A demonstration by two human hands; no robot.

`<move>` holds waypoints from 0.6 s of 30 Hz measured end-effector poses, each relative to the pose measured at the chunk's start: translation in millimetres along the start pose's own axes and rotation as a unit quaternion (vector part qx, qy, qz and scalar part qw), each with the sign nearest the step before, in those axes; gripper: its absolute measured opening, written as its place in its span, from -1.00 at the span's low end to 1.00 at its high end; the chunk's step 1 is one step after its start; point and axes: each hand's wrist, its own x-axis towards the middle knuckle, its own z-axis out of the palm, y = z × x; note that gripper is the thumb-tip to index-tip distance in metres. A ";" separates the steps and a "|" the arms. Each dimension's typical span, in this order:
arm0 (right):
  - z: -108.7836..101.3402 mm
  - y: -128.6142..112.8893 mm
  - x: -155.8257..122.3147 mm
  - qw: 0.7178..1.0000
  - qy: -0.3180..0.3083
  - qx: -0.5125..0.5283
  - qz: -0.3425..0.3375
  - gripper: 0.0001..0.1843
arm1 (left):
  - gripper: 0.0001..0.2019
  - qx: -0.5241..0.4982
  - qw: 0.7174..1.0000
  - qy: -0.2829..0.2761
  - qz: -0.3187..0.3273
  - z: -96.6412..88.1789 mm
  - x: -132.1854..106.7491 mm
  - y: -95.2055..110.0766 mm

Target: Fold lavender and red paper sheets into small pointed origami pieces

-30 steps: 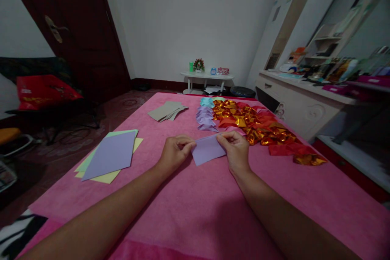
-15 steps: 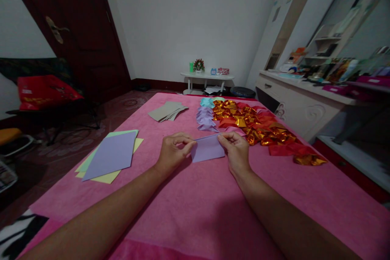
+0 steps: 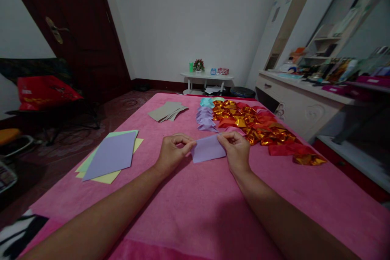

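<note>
A small piece of purple paper (image 3: 209, 149), seemingly folded, is held up between my two hands over the pink cloth (image 3: 183, 207). My left hand (image 3: 175, 150) pinches its left edge between thumb and fingers. At its upper right corner, my right hand (image 3: 236, 148) does the same. Just beyond the paper lie folded purple paper pieces (image 3: 206, 120) in a column. To the left, a purple sheet (image 3: 114, 156) rests on green and yellow sheets (image 3: 108, 177).
Grey-brown paper sheets (image 3: 167, 111) are fanned out at the far left of the cloth. Shiny gold and red folded pieces (image 3: 262, 128) cover the far right. Beyond stand a small white table (image 3: 207, 76) and, at right, a white dresser (image 3: 301, 97). A red bag (image 3: 45, 92) sits on a chair.
The purple paper has tilted slightly, so more of its face shows and its upper edge looks less like a fold line. Both hands keep their pinch almost in place.
</note>
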 end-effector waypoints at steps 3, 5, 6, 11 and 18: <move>1.2 -2.7 -0.1 1.000 -0.001 -0.009 0.000 -0.87 | -0.88 0.002 1.000 0.008 -0.003 -1.2 0.1 -0.3; 1.7 -3.4 -0.3 1.000 -0.013 -0.006 0.001 -0.89 | -0.89 0.005 1.000 0.017 -0.009 -2.0 0.6 -0.1; 1.8 -3.3 -0.3 1.000 -0.019 -0.004 0.001 -0.89 | -0.89 0.005 1.000 0.021 -0.012 -2.5 0.9 -0.2; 1.1 -1.5 -0.4 1.000 -0.027 0.003 0.005 -0.88 | -0.90 0.006 1.000 0.025 -0.015 -3.4 2.0 -2.5; -1.0 -1.1 -0.5 1.000 -0.026 0.004 -0.015 -0.92 | -0.87 0.015 1.000 -0.002 0.006 -1.9 0.6 -0.3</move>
